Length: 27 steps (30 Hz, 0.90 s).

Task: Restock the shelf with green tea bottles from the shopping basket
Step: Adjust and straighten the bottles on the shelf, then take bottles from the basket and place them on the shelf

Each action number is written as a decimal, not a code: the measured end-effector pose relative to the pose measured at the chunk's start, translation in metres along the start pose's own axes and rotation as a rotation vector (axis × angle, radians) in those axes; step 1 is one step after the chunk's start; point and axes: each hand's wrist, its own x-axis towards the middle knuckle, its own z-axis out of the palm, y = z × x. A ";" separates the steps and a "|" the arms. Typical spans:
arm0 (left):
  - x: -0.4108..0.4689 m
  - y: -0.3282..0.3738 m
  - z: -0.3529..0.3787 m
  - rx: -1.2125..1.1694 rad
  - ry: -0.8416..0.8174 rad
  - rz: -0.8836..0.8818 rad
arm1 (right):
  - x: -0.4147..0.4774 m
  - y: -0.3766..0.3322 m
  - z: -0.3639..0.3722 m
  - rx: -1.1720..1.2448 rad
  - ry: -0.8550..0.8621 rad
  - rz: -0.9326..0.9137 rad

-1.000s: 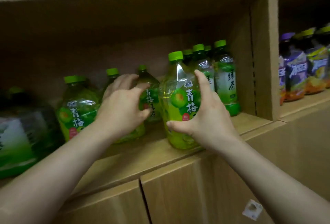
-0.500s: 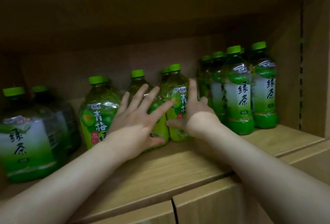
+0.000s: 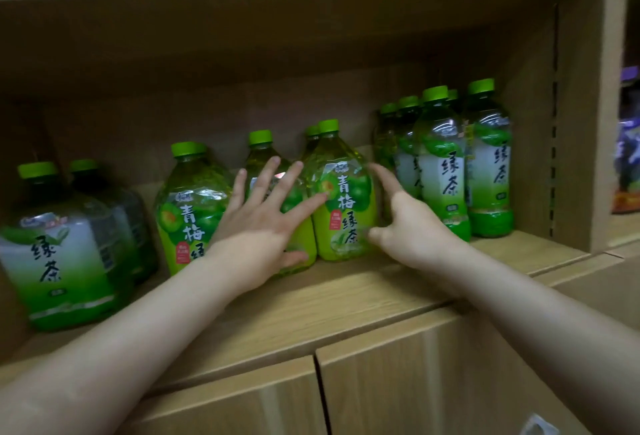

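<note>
Several green-capped tea bottles stand on the wooden shelf (image 3: 363, 296). A yellow-green plum tea bottle (image 3: 341, 199) stands upright in the middle, between my two hands. My left hand (image 3: 263, 223) has its fingers spread straight in front of a second plum tea bottle (image 3: 266, 157), its fingertips reaching the middle bottle's label. My right hand (image 3: 408, 223) is just right of the middle bottle with fingers extended and thumb out, holding nothing. A third plum tea bottle (image 3: 187, 206) stands to the left. The shopping basket is out of view.
Tall slim green tea bottles (image 3: 446, 164) crowd the shelf's right end by the side wall (image 3: 581, 123). Two big green tea jugs (image 3: 59, 247) stand at the left. Purple-labelled drinks (image 3: 628, 157) fill the neighbouring bay. Cabinet doors (image 3: 415, 382) lie below the shelf.
My right hand has let go of the plum tea bottle, which now stands further back on the shelf. Both hands have opened and drawn slightly away from it.
</note>
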 end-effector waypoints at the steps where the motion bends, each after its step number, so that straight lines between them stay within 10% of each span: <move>1: -0.003 0.008 -0.008 -0.047 0.041 0.010 | -0.008 -0.001 -0.012 -0.028 0.035 -0.024; 10: -0.007 0.175 -0.093 -0.580 0.361 0.506 | -0.147 0.017 -0.162 -0.002 -0.109 -0.143; 18: -0.007 0.391 -0.104 -0.996 0.399 0.820 | -0.333 0.104 -0.288 -0.147 0.049 0.325; 27: -0.060 0.610 -0.136 -1.212 0.076 1.074 | -0.556 0.180 -0.356 -0.344 0.383 0.858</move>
